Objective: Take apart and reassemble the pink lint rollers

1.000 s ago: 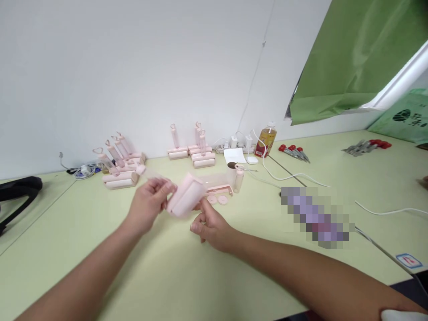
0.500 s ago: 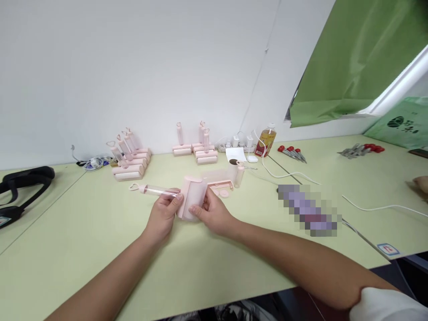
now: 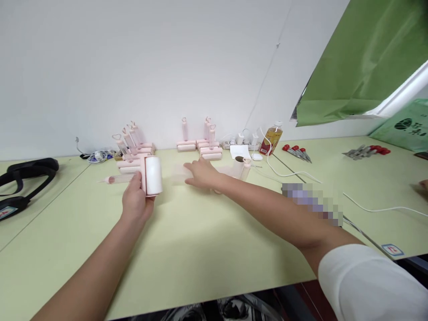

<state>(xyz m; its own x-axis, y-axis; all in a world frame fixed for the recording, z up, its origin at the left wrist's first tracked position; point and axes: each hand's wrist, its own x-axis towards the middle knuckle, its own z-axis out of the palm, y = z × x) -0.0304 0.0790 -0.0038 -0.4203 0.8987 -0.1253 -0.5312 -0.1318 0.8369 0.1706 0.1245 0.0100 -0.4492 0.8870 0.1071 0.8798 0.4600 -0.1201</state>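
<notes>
My left hand [image 3: 135, 201] grips a lint roller [image 3: 153, 175] at the neck, its white roll upright and bare, its clear pink handle [image 3: 115, 179] pointing left just above the pale green table [image 3: 207, 254]. My right hand [image 3: 200, 174] is stretched forward to the right of the roll, fingers pointing left. A pale, blurred pink cover [image 3: 179, 174] sits at its fingertips, seemingly pinched between fingers and thumb.
Finished pink lint rollers stand in groups by the wall [image 3: 133, 147] [image 3: 202, 145]. A small clear bottle [image 3: 245, 168], a power strip [image 3: 240, 142], an oil bottle [image 3: 272, 139], red-handled tools [image 3: 296, 152], a white cable [image 3: 368, 207] and a black strap [image 3: 23, 174] lie around. Another person's hand [image 3: 423, 183] shows at the right edge.
The pink cover has come off the roll, leaving it white. My left hand carried the roller left and away; my right hand moved forward with the cover.
</notes>
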